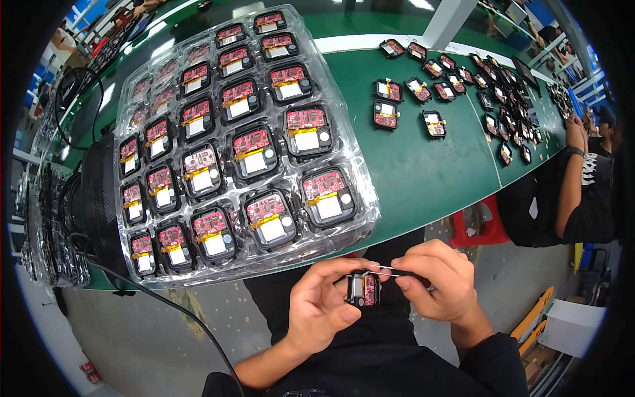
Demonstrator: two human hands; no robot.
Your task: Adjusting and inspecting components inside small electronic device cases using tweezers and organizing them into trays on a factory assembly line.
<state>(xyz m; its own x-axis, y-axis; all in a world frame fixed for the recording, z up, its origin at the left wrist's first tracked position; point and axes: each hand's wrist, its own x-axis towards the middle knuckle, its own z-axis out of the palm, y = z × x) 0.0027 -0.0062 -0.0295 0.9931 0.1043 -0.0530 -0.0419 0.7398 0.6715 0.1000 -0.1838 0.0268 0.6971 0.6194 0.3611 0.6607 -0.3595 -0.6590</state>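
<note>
Left hand [316, 308] gripping a small black case [363, 291] between thumb and fingers, its red board and silver cell exposed; this grip presumably steadies the case while leaving its upper edge accessible. Right hand [438, 283] pinching a thin metal tool [383, 270], apparently tweezers, whose tip lies at that edge; whether it touches cannot be told. The case is held above the lap, just off the near edge of the green surface [436, 178]. On the surface, a clear plastic tray [368, 215] carries similar units in rows, boards upward; its separate pockets probably keep them from knocking together. Farther right, loose units [434, 124] lie scattered, thickening into a pile [509, 99]. Beyond: a co-worker [598, 192] seated at the right, a red stool [486, 228] and a speckled grey floor [436, 337].
</note>
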